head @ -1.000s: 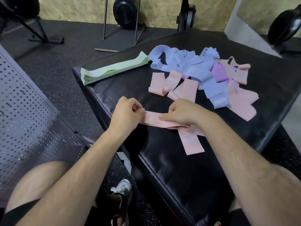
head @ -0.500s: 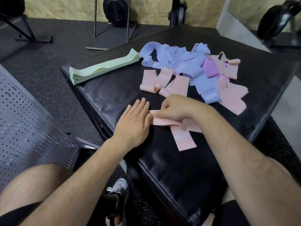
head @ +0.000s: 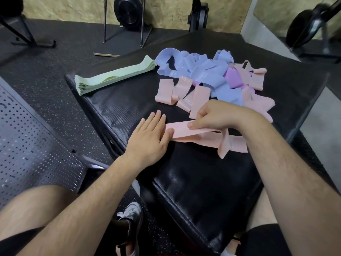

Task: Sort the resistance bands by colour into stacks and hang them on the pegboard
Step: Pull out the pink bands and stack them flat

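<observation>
On a black padded box [head: 193, 182] lies a pink band [head: 184, 133], flattened under both hands. My left hand [head: 149, 137] presses flat, fingers spread, on its left end. My right hand [head: 212, 115] pinches the band's top layer between thumb and fingers. More pink bands [head: 234, 145] lie folded beneath it to the right. A neat green stack [head: 114, 76] rests at the box's far left edge. A mixed heap of blue bands [head: 203, 74], loose pink bands [head: 184, 93] and purple bands [head: 233, 80] covers the far side.
A grey perforated pegboard [head: 27, 137] lies flat to the left, below the box. Black rubber floor surrounds it, with metal stands [head: 123, 21] and weight plates by the far wall. My shoe [head: 131, 218] and knees are at the near edge.
My left hand let go of the band's end and flattened onto it. The right hand stretched the pink band out to the right while the view shifted closer.
</observation>
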